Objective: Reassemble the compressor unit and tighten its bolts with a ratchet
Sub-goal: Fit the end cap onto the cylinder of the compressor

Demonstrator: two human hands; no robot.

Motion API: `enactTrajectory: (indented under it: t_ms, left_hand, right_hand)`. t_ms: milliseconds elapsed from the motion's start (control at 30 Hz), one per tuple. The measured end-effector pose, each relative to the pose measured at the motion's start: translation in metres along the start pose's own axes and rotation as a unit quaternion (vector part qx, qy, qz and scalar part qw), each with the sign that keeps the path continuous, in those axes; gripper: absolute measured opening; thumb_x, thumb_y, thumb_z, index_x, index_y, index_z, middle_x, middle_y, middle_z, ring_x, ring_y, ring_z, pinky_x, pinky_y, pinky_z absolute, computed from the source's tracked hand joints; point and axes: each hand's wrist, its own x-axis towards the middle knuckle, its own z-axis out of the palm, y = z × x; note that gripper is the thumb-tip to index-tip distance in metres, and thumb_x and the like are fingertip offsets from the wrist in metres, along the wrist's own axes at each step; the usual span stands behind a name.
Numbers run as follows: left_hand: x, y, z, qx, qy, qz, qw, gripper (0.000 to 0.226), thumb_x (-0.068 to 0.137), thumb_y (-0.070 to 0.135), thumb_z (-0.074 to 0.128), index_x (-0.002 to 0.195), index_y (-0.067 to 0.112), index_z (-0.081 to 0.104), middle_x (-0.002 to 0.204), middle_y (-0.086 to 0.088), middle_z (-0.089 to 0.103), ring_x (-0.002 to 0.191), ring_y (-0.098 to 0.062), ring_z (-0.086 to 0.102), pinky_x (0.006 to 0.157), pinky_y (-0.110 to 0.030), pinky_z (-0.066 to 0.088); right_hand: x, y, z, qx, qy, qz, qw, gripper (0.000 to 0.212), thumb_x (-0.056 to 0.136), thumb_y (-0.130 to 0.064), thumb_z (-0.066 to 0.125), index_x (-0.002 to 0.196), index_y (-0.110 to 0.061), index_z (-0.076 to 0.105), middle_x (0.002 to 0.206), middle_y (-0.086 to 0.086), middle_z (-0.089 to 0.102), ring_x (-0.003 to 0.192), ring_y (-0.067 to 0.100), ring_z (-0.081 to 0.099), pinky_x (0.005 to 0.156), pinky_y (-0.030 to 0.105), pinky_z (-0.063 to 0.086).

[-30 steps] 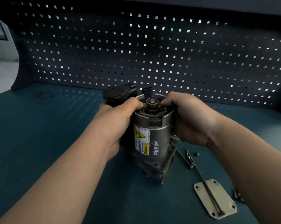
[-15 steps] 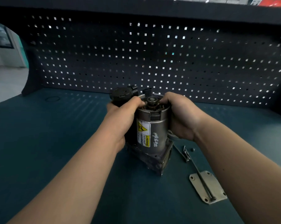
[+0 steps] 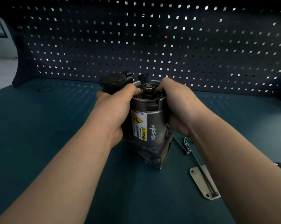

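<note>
Pegboard (image 3: 152,46): dark panel with square holes, spanning the far side.
Bench (image 3: 39,126): blue-green top, filling the near ground.
Compressor (image 3: 154,123): grey cylinder standing upright on a dark square base, centre of the bench; yellow warning label faces near; shaft end exposed at the top; black round cap (image 3: 112,81) at its far left.
Left hand (image 3: 115,110): wrapped round the cylinder's left side, thumb hooked over the top rim.
Right hand (image 3: 180,107): gripping the right side, thumb at the rim.
Plate (image 3: 199,180): pale metal with corner holes, flat, near right.
Long bolt (image 3: 209,185): lying across the plate.
Short screws (image 3: 186,146): loose, just right of the base.
</note>
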Motion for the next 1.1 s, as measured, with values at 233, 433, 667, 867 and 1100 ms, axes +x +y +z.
enactTrajectory:
  t_ms: [233,433,667,867,1100]
  left_hand:
    - [-0.006,0.004,0.001,-0.026,0.015,-0.003,1.0,0.059,0.061,0.03,0.072,0.115,0.025,0.048,0.092,0.0,0.07,0.074,-0.021,0.069,0.055,-0.039,0.054]
    - [-0.007,-0.004,-0.004,0.033,0.01,0.062,0.998,0.094,0.041,0.076,0.066,0.123,0.037,0.04,0.111,0.015,0.058,0.099,-0.014,0.058,0.08,-0.038,0.05]
    - [0.009,-0.023,-0.006,0.073,0.044,0.175,0.981,0.06,0.065,0.08,0.047,0.112,0.045,0.035,0.089,0.033,0.043,0.079,0.017,0.037,0.064,-0.014,0.031]
    - [0.021,-0.02,-0.012,0.097,0.004,0.19,0.977,0.065,0.074,0.074,0.044,0.127,0.039,0.033,0.1,0.028,0.045,0.089,0.005,0.045,0.076,-0.017,0.032]
    - [0.025,-0.017,-0.017,0.127,-0.03,0.179,0.975,0.059,0.054,0.083,0.04,0.104,0.053,0.031,0.087,0.039,0.044,0.072,0.026,0.039,0.067,-0.008,0.03]
  right_hand:
    - [-0.012,-0.011,0.007,0.013,0.004,0.028,1.0,0.026,0.082,-0.017,0.041,0.1,-0.009,0.058,0.091,0.019,0.058,0.084,0.03,0.053,0.081,0.044,0.046]
    - [-0.01,-0.03,-0.049,-0.027,0.082,-0.021,0.996,0.034,0.09,-0.035,0.037,0.102,-0.016,0.063,0.102,0.002,0.069,0.102,0.021,0.058,0.087,0.042,0.035]
    - [0.026,0.049,-0.11,-0.576,0.178,0.04,0.797,0.031,0.089,-0.026,0.054,0.114,-0.008,0.059,0.106,0.014,0.063,0.089,0.026,0.059,0.075,0.027,0.046]
    - [0.054,0.086,-0.11,-0.645,0.066,0.093,0.756,0.065,0.085,-0.047,0.06,0.139,-0.02,0.036,0.138,0.013,0.045,0.123,0.035,0.046,0.102,0.041,0.04]
    - [0.04,0.05,-0.1,-0.305,0.183,0.007,0.934,0.041,0.083,-0.043,0.068,0.112,-0.015,0.061,0.094,0.001,0.062,0.084,0.019,0.059,0.072,0.028,0.046]
